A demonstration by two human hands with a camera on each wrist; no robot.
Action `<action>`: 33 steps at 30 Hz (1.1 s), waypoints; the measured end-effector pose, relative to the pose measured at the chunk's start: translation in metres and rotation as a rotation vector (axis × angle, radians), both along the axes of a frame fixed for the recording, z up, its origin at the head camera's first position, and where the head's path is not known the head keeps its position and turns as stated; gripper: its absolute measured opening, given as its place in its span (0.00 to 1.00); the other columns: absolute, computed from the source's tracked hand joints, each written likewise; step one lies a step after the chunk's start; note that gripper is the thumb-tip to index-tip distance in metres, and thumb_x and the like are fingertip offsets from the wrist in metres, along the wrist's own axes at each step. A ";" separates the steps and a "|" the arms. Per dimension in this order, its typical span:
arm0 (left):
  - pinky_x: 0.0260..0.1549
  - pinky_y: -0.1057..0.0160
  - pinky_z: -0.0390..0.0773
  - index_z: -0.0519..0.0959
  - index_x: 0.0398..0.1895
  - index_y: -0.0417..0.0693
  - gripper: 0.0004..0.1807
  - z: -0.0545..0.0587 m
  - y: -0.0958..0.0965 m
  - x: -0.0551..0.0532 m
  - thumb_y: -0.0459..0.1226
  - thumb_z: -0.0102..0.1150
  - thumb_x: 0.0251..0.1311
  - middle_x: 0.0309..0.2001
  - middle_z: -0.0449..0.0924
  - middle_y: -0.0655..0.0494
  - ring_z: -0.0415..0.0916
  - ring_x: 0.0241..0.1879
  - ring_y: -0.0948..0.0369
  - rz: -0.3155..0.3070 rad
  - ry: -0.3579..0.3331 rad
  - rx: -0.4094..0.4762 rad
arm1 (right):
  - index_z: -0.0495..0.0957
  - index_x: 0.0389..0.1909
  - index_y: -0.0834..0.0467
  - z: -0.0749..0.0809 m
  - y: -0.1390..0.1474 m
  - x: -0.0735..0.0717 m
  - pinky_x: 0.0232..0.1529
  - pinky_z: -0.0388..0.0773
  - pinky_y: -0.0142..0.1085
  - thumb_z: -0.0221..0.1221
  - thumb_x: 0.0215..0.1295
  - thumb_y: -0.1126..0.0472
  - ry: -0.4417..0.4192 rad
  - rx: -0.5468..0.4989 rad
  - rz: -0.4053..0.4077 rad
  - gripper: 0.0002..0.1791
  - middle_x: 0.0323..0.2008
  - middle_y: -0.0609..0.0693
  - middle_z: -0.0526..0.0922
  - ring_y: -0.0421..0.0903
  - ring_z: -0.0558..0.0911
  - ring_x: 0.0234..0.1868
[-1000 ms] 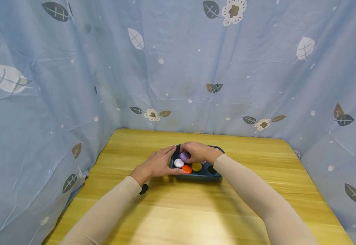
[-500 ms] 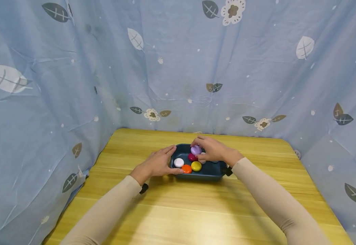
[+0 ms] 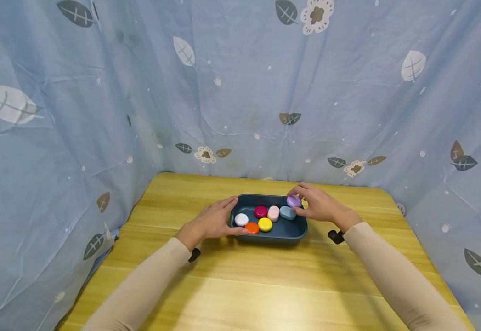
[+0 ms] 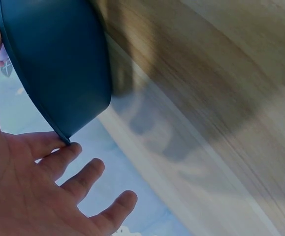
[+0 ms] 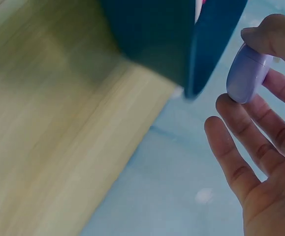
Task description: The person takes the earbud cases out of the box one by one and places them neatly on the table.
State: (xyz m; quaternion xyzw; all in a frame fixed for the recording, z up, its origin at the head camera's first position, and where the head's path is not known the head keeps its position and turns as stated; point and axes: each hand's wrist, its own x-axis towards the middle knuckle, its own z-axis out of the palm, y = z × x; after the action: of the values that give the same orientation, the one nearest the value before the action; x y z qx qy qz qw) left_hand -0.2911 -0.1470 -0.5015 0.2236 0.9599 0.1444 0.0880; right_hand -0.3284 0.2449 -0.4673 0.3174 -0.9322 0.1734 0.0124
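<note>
Pinching the purple piece (image 3: 293, 201) by opposite edges, thumb against fingertips, my right hand (image 3: 320, 205) holds it right of frame centre, at the upper-right corner of the dark blue tray (image 3: 271, 240). Expect a stiff, probably light body; its gloss may slip, so grip the edges. My left hand (image 3: 212, 221) touches the tray's left end, fingers spread.

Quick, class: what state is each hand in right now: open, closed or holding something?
Left hand: open, touching the dark blue tray.
Right hand: holding the rounded purple object.
</note>
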 end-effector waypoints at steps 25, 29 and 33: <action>0.91 0.28 0.61 0.52 0.99 0.52 0.72 0.005 0.002 -0.001 0.84 0.62 0.65 0.98 0.53 0.51 0.58 0.95 0.43 -0.006 0.005 -0.025 | 0.89 0.61 0.62 -0.048 0.073 -0.004 0.54 0.90 0.54 0.80 0.73 0.60 -0.036 0.008 -0.139 0.21 0.53 0.59 0.90 0.55 0.88 0.50; 0.91 0.28 0.61 0.52 0.99 0.53 0.72 0.005 0.002 -0.001 0.84 0.62 0.65 0.98 0.52 0.52 0.57 0.95 0.43 -0.007 -0.003 -0.025 | 0.90 0.61 0.63 -0.056 0.073 -0.005 0.54 0.89 0.52 0.81 0.73 0.58 -0.059 0.025 -0.146 0.22 0.53 0.59 0.91 0.52 0.87 0.48; 0.91 0.27 0.60 0.52 0.99 0.53 0.73 0.004 0.001 -0.001 0.85 0.62 0.64 0.98 0.52 0.51 0.57 0.95 0.43 -0.002 -0.009 -0.025 | 0.90 0.63 0.63 -0.060 0.073 -0.006 0.55 0.90 0.53 0.81 0.73 0.57 -0.073 0.030 -0.150 0.23 0.53 0.60 0.91 0.53 0.87 0.49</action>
State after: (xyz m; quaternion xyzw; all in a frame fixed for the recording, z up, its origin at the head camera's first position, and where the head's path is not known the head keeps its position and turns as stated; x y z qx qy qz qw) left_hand -0.2920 -0.1459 -0.4976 0.2228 0.9610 0.1332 0.0954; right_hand -0.3342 0.3174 -0.5272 0.2401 -0.9557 0.1696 -0.0133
